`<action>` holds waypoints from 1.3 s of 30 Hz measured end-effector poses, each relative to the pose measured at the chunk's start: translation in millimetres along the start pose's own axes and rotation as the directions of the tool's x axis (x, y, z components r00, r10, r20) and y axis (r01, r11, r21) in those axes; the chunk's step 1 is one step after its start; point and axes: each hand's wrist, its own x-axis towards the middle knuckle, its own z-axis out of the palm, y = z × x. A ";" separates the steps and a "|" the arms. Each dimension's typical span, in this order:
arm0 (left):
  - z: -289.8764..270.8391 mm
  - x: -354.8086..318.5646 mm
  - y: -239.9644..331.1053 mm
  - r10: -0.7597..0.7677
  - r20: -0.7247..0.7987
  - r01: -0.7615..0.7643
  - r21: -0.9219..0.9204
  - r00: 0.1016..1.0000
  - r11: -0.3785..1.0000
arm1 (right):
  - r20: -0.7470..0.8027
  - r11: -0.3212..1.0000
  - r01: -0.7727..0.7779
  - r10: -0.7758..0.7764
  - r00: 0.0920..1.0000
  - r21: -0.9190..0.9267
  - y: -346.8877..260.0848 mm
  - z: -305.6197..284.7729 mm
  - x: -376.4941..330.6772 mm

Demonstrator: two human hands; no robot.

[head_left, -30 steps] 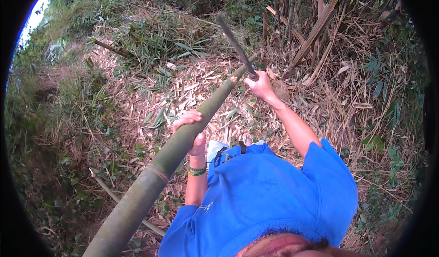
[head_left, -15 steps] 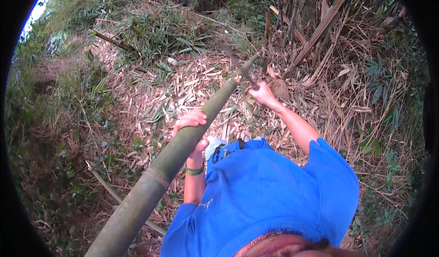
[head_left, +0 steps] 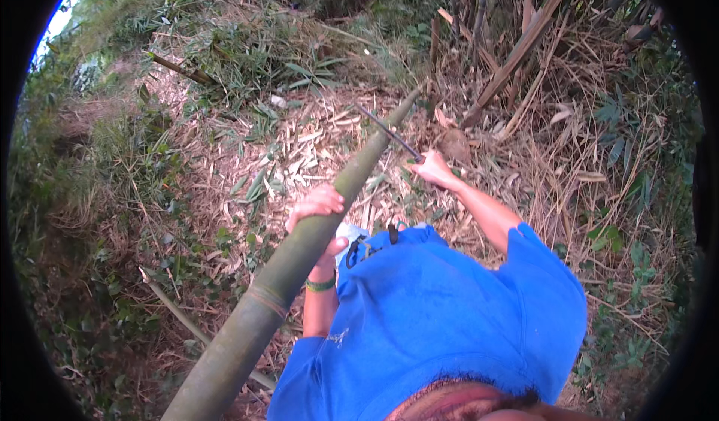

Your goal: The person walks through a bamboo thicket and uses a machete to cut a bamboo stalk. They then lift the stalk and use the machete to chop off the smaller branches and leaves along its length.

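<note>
A green bamboo pole [head_left: 299, 256] slants from near left to far centre. The left hand [head_left: 318, 210] curls around its middle. Farther right, the right hand [head_left: 433, 169] is closed on a dark blade [head_left: 386, 131] crossing the pole's far end.

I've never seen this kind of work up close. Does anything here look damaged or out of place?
Nothing stands out. The left hand grips a green bamboo pole that lies slanted. The right hand holds a long blade against it, over ground strewn with dry leaves.
</note>
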 end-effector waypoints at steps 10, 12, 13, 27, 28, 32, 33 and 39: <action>8.4 3.8 -0.5 -0.017 -0.031 0.017 -0.019 0.999 1.000 | -0.052 0.983 -0.005 -0.004 0.999 -0.184 16.1 0.6 11.3; -1.3 -1.7 1.9 -0.013 -0.076 0.014 0.011 0.997 1.000 | 0.143 0.965 -0.188 0.163 0.976 0.183 62.8 -1.5 27.7; -8.8 -6.2 -1.7 0.010 -0.086 -0.009 0.013 0.996 1.000 | 0.106 0.884 -0.251 0.228 0.968 0.395 60.1 -7.2 29.6; -36.2 -15.8 12.3 -0.042 -0.270 0.047 0.012 0.962 0.999 | 0.766 0.507 -0.676 0.047 0.641 0.534 35.9 4.6 61.1; -36.5 -16.4 15.5 -0.040 -0.261 0.046 0.014 0.964 0.999 | 0.735 0.584 -0.636 0.096 0.671 0.505 36.0 7.8 65.6; -37.3 -17.5 26.0 -0.034 -0.219 0.045 0.042 0.975 0.998 | 0.524 0.718 -0.635 0.439 0.730 0.285 44.3 15.7 104.4; -37.7 -17.9 27.6 -0.033 -0.207 0.045 0.057 0.978 0.997 | 0.496 0.746 -0.602 0.424 0.758 0.283 40.0 11.7 108.5; -32.2 -15.8 31.0 -0.007 -0.175 0.008 0.008 0.984 1.000 | 0.771 0.733 -0.652 0.297 0.564 0.194 -44.0 -16.4 54.8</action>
